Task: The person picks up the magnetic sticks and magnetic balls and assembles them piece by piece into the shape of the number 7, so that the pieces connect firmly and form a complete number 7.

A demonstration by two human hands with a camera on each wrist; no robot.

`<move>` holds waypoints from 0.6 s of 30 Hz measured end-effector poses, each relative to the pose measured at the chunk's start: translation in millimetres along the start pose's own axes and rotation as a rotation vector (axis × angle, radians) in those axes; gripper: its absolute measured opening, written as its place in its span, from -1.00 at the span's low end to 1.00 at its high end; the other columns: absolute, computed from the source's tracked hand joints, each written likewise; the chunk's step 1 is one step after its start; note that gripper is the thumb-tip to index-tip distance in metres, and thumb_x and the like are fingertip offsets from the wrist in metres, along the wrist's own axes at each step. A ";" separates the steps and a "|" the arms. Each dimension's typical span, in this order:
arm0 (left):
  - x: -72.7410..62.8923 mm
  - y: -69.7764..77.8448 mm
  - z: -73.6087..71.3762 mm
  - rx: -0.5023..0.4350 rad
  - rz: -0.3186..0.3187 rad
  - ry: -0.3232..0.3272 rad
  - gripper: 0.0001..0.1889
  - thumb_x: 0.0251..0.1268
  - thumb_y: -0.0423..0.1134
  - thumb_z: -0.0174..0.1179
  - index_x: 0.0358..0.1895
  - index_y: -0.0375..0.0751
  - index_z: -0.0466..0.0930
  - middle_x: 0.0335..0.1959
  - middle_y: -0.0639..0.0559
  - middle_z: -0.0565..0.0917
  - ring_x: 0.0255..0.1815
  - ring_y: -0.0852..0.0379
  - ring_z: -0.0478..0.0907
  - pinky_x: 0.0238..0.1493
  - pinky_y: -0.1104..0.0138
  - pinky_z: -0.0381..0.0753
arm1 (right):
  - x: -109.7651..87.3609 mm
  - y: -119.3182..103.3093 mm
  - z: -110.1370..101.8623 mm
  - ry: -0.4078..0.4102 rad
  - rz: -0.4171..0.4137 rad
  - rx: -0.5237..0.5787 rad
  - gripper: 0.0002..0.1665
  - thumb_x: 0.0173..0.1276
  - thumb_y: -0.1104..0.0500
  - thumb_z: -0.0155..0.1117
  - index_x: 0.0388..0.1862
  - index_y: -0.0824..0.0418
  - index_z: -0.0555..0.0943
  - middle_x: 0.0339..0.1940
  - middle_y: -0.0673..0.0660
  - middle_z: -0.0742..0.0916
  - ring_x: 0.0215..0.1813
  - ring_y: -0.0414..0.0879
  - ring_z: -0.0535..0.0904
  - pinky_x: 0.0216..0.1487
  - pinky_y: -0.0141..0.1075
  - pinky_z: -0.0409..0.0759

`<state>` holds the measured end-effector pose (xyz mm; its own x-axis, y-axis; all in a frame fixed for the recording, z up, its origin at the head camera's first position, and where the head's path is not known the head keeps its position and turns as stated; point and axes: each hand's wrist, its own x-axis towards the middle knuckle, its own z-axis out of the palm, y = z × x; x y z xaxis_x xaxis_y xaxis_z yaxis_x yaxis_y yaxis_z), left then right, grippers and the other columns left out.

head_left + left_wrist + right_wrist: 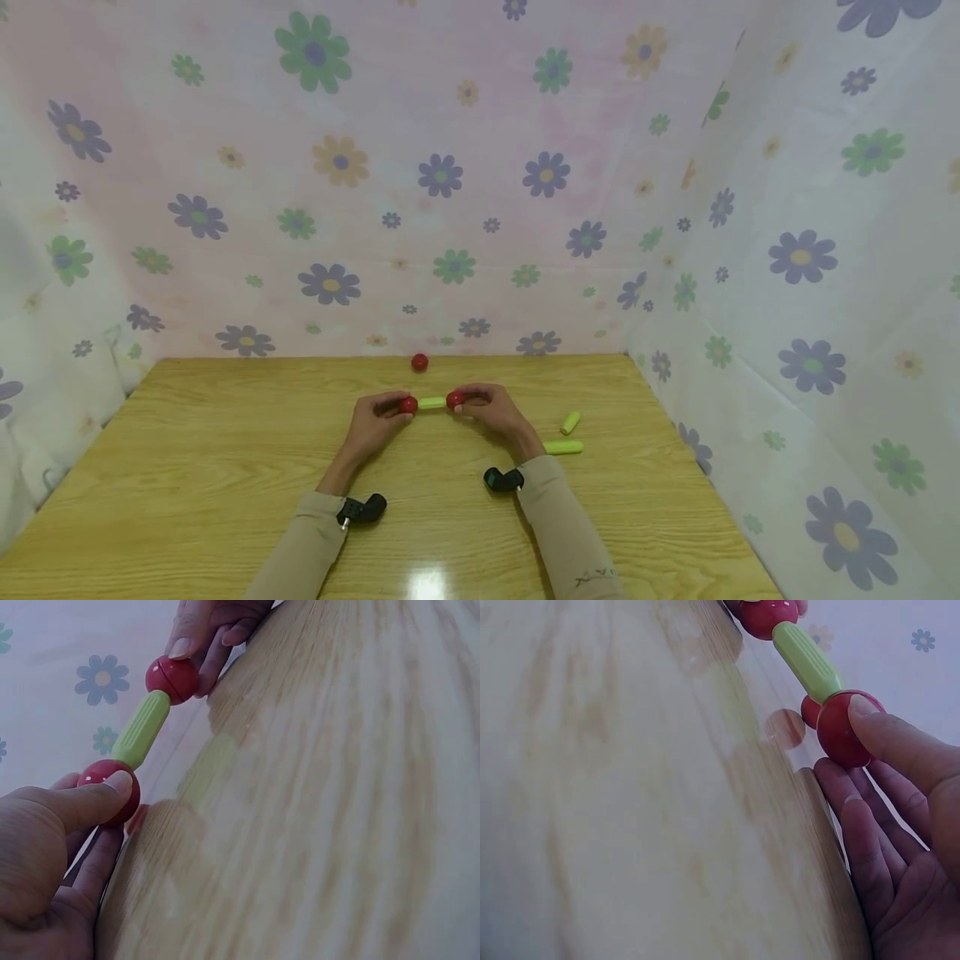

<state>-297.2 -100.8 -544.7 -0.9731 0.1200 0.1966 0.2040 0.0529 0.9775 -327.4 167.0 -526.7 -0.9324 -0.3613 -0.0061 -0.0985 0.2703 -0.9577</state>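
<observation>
A light green ribbed rod joins two red balls, one at each end, just above the table. My left hand pinches the left red ball between thumb and fingers. At the other end, the right red ball is pinched by my right hand, its thumb pressing on the near face. In the left wrist view the rod meets both balls with no gap showing. Another red ball lies on the table behind the hands.
Right of my right wrist, a short green rod and a longer green rod, partly hidden by the wrist, lie on the wooden table. Flowered cloth hangs behind the table's back edge and along both sides.
</observation>
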 end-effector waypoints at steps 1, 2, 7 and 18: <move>-0.1 -0.1 -0.2 0.003 0.001 -0.001 -0.58 0.20 -0.56 0.38 0.16 -0.49 0.64 0.18 -0.39 0.63 0.22 -0.24 0.61 0.09 0.43 0.67 | -0.3 -0.1 0.1 0.002 0.003 0.004 -0.56 0.41 0.26 0.39 0.24 0.29 0.63 0.12 0.26 0.75 0.11 0.02 0.71 0.08 -0.25 0.69; -0.2 0.0 -0.2 0.010 0.003 -0.003 -0.58 0.20 -0.56 0.37 0.17 -0.50 0.63 0.18 -0.40 0.63 0.22 -0.25 0.61 0.09 0.43 0.67 | -0.7 -0.3 0.3 0.006 -0.001 0.005 -0.56 0.41 0.27 0.38 0.24 0.30 0.63 0.12 0.27 0.74 0.10 0.02 0.71 0.07 -0.25 0.69; -0.3 -0.6 -0.1 0.023 0.026 -0.015 -0.56 0.21 -0.56 0.38 0.18 -0.54 0.61 0.17 -0.44 0.62 0.20 -0.30 0.61 0.09 0.40 0.69 | -1.3 0.1 1.0 0.020 -0.012 0.009 -0.55 0.41 0.28 0.38 0.25 0.35 0.61 0.15 0.33 0.72 0.13 0.08 0.70 0.06 -0.22 0.71; -2.3 1.4 0.1 -0.011 0.056 -0.010 -0.57 0.19 -0.58 0.38 0.16 -0.56 0.61 0.14 -0.48 0.63 0.20 -0.36 0.59 0.13 0.28 0.69 | -3.0 -0.6 0.4 0.034 0.004 0.024 -0.57 0.43 0.28 0.36 0.25 0.36 0.61 0.17 0.32 0.71 0.15 0.08 0.69 0.08 -0.19 0.72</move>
<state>-294.7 -100.9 -543.8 -0.9590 0.1328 0.2503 0.2568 0.0346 0.9658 -324.4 167.6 -526.2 -0.9441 -0.3297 -0.0005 -0.0868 0.2500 -0.9643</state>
